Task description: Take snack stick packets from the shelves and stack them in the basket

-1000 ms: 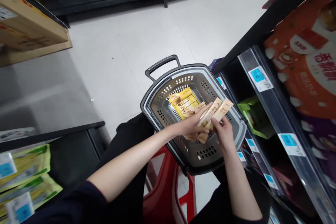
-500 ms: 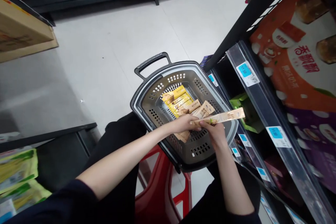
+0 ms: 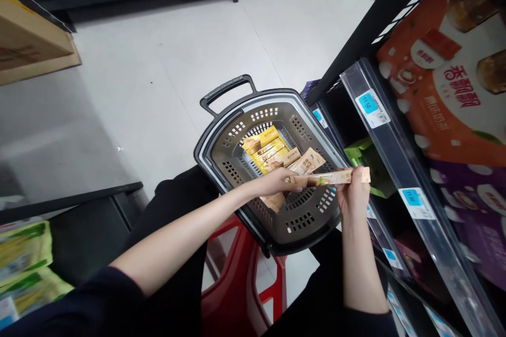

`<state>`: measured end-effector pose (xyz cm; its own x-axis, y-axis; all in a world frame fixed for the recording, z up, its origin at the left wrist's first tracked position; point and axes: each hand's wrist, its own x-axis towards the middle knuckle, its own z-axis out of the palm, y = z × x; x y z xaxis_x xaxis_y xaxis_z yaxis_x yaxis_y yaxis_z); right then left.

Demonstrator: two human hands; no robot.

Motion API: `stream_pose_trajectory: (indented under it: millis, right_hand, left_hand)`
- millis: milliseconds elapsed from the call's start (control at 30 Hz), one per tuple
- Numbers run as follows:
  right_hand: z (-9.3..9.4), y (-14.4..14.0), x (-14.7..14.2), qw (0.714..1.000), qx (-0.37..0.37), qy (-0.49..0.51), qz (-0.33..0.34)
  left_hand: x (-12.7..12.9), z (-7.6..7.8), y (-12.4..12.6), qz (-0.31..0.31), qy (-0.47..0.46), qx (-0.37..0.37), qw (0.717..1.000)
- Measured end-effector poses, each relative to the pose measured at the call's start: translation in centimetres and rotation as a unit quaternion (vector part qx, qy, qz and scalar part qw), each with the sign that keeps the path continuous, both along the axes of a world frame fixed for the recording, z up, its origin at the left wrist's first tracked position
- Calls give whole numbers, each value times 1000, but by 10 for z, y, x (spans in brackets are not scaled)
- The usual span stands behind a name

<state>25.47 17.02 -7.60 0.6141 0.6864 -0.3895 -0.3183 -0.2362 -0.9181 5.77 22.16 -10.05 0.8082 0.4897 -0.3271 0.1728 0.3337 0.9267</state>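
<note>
Tan sachet [image 3: 330,177] spans both hands — left [image 3: 276,183], right [image 3: 353,194].

Left hand [image 3: 276,181] and right hand [image 3: 353,192] are gripping opp. ends of a long tan sachet [image 3: 330,177], holding it roughly level over the grey basket [image 3: 221,160], near its right rim. Left hand is also clutching more tan sachets [image 3: 306,162], fanned up and away from it. Yellow packets [image 3: 268,148] are lying on the basket floor, toward the far end by the handle [image 3: 228,89]. Basket is sitting on the person's lap, w/ a red stool [image 3: 241,284] showing below. Shelf edge w/ blue price tags [image 3: 369,106] is running just right of the basket; orange box [image 3: 443,73] is standing above it.
</note>
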Motion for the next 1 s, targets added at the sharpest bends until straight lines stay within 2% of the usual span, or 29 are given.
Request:
stream_pose_trajectory:
  millis: [133, 200, 300, 400, 500, 600, 667, 733, 833, 933, 1000]
  right_hand:
    - [3, 2, -2, 998, 45, -1, 34]
    - [5, 3, -2, 996, 70, 12, 54]
    - [9, 3, 2, 989, 101, 48, 97]
    - [12, 2, 6, 980, 126, 81, 129]
    - [12, -1, 4, 980, 105, 85, 144]
    - [8, -3, -12, 979, 23, 82, 185]
    - [2, -4, -27, 969, -31, 70, 233]
    - [-3, -4, -38, 964, -66, 63, 249]
    - [-6, 0, -35, 983, -70, 70, 157]
    - [-3, 5, -12, 998, -30, 58, 9]
    - [-1, 8, 4, 998, 3, 43, -56]
  left_hand:
    - [-3, 8, -4, -27, -66, -96, 993]
    - [-5, 11, -7, -27, -95, -183, 978]
    - [-6, 15, -9, -28, -75, -315, 946]
    - [-7, 17, -8, -2, -61, -351, 935]
    - [-4, 16, -5, 34, -57, -278, 958]
    - [1, 11, -4, 78, 0, -153, 985]
    - [2, 7, -4, 100, 35, -74, 992]
    - [1, 4, -3, 105, 54, -13, 993]
    - [-1, 2, -2, 97, 75, 46, 991]
    - [-2, 0, -2, 76, 77, 70, 992]
    - [-2, -2, -3, 62, 69, 69, 993]
